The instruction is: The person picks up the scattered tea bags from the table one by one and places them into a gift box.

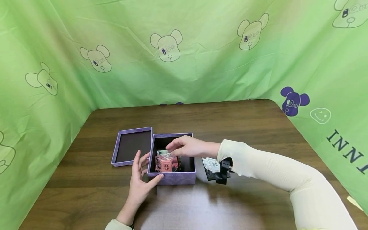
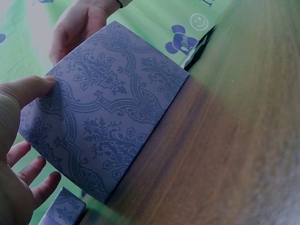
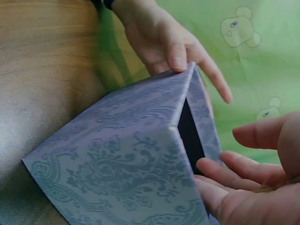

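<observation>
A purple patterned box (image 1: 177, 179) stands on the table with its dark inside facing up. Inside lie a red tea packet (image 1: 166, 164) and, behind it, a packet with a green top (image 1: 163, 152). My left hand (image 1: 140, 183) holds the box at its front left corner, thumb on the front rim and fingers along the left wall. Over the box's opening hangs my right hand (image 1: 187, 146), its fingertips close above the packets. In the right wrist view, the right thumb (image 3: 258, 133) stands apart from the loosely bent fingers, and nothing shows between them.
The box's lid (image 1: 132, 147) lies inside up at the left, beside the box. To the right, a black and white tea packet (image 1: 212, 166) is on the wooden table (image 1: 95, 191), partly behind the right wrist's camera (image 1: 223, 172). Green printed cloth (image 1: 201, 73) surrounds the table's back and sides.
</observation>
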Available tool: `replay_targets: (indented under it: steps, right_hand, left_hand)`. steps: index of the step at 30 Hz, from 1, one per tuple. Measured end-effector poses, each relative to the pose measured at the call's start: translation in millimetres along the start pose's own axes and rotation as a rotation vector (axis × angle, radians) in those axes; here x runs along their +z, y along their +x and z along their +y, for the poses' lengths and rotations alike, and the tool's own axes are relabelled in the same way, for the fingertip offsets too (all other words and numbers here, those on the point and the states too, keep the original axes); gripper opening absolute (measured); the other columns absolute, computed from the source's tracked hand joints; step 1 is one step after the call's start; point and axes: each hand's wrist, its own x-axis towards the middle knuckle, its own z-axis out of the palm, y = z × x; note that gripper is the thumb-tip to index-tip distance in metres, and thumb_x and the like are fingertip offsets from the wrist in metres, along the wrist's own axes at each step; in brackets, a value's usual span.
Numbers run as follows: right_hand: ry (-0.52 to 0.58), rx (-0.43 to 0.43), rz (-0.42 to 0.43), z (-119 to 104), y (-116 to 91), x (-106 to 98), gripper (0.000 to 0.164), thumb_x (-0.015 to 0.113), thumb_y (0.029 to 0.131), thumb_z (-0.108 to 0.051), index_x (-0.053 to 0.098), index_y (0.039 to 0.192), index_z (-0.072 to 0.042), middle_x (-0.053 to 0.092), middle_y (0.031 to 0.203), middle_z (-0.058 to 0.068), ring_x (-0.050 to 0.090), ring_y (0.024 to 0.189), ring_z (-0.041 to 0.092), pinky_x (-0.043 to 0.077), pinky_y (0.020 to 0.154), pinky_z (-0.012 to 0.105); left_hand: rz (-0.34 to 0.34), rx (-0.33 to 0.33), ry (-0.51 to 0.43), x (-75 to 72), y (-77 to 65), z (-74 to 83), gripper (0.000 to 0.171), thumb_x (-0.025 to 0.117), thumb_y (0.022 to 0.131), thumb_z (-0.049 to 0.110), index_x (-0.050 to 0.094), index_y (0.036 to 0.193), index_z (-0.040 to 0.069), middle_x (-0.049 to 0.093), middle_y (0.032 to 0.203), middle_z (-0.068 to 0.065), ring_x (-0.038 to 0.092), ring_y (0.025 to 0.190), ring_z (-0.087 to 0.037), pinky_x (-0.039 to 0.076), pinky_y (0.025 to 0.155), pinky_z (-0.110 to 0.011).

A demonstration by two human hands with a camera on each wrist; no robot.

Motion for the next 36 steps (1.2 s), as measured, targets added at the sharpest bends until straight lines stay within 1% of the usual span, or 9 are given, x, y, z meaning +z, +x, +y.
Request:
replay_targets:
  steps: [6,8,12,15,17,19,23,28,36]
  right_hand:
    - [0.115,-0.063,0.031,-4.3,-7.0,-7.9,0.034,0.059,0.095,0.0,0.057,0.126,0.012,0.066,0.119,0.025,0.062,0.114,0.036,0.051,0.093,0.033]
    - [0.164,-0.067,0.052,-5.0,-10.7,-11.8,0.034,0.06,0.094,0.002,0.057,0.126,0.012,0.067,0.117,0.023,0.064,0.111,0.032,0.052,0.092,0.033]
    - [0.281,-0.082,0.096,-4.7,-22.0,-22.8,0.037,0.059,0.093,0.007,0.052,0.128,0.016,0.068,0.113,0.023,0.064,0.109,0.035,0.053,0.092,0.038]
    - [0.351,-0.076,0.136,0.3,-32.0,-32.4,0.041,0.058,0.093,0.008,0.046,0.13,0.019,0.066,0.113,0.025,0.063,0.109,0.038,0.053,0.092,0.041]
    - [0.386,-0.051,0.169,5.9,-38.8,-38.8,0.043,0.059,0.092,0.008,0.045,0.132,0.019,0.065,0.113,0.025,0.065,0.106,0.034,0.053,0.092,0.04]
    - [0.402,-0.023,0.198,12.6,-46.3,-44.9,0.045,0.059,0.092,0.008,0.042,0.133,0.019,0.064,0.114,0.026,0.066,0.103,0.028,0.053,0.091,0.039]
    - [0.416,0.026,0.243,27.5,-61.6,-55.3,0.046,0.058,0.092,0.009,0.041,0.134,0.019,0.065,0.111,0.019,0.067,0.097,0.019,0.054,0.089,0.04]
    - [0.415,0.087,0.292,48.0,-81.3,-67.3,0.046,0.06,0.093,0.005,0.041,0.134,0.016,0.065,0.108,0.007,0.065,0.099,0.019,0.056,0.085,0.037]
    - [0.363,0.206,0.379,81.0,-110.8,-84.6,0.058,0.064,0.092,-0.001,0.035,0.14,0.015,0.062,0.111,0.007,0.064,0.097,0.015,0.056,0.084,0.035]
  left_hand:
    - [0.002,-0.008,-0.001,-0.1,0.2,-0.9,0.11,0.079,0.069,-0.017,0.015,0.157,0.002,0.046,0.14,-0.031,0.048,0.121,-0.008,0.043,0.093,-0.019]
    - [0.002,-0.01,-0.001,-0.3,0.3,-1.2,0.11,0.079,0.069,-0.017,0.015,0.156,0.001,0.046,0.14,-0.031,0.048,0.121,-0.007,0.043,0.093,-0.019]
    - [0.004,-0.013,-0.003,-0.5,0.8,-1.4,0.109,0.079,0.069,-0.016,0.015,0.156,-0.001,0.046,0.14,-0.031,0.048,0.121,-0.007,0.043,0.092,-0.018]
    - [0.006,-0.012,-0.006,-0.7,1.1,-1.3,0.108,0.079,0.069,-0.016,0.015,0.155,-0.002,0.046,0.14,-0.031,0.048,0.121,-0.007,0.043,0.092,-0.018]
    - [0.007,-0.01,-0.006,-0.8,1.2,-1.0,0.108,0.08,0.069,-0.016,0.016,0.155,-0.002,0.046,0.14,-0.031,0.048,0.121,-0.007,0.043,0.092,-0.019]
    - [0.007,-0.007,-0.007,-1.0,1.1,-0.9,0.109,0.08,0.069,-0.016,0.016,0.156,-0.001,0.046,0.14,-0.031,0.048,0.121,-0.008,0.043,0.092,-0.019]
    - [0.005,-0.006,-0.008,-0.9,1.0,-0.7,0.109,0.08,0.069,-0.016,0.017,0.156,0.002,0.046,0.14,-0.03,0.048,0.121,-0.009,0.043,0.092,-0.019]
    - [0.005,-0.011,-0.009,-1.0,1.1,-0.2,0.109,0.08,0.069,-0.016,0.017,0.156,0.001,0.046,0.14,-0.03,0.049,0.121,-0.009,0.043,0.092,-0.019]
    - [0.004,-0.022,0.001,-1.5,0.5,0.4,0.109,0.079,0.069,-0.016,0.017,0.156,0.001,0.045,0.141,-0.03,0.049,0.123,-0.011,0.043,0.094,-0.019]
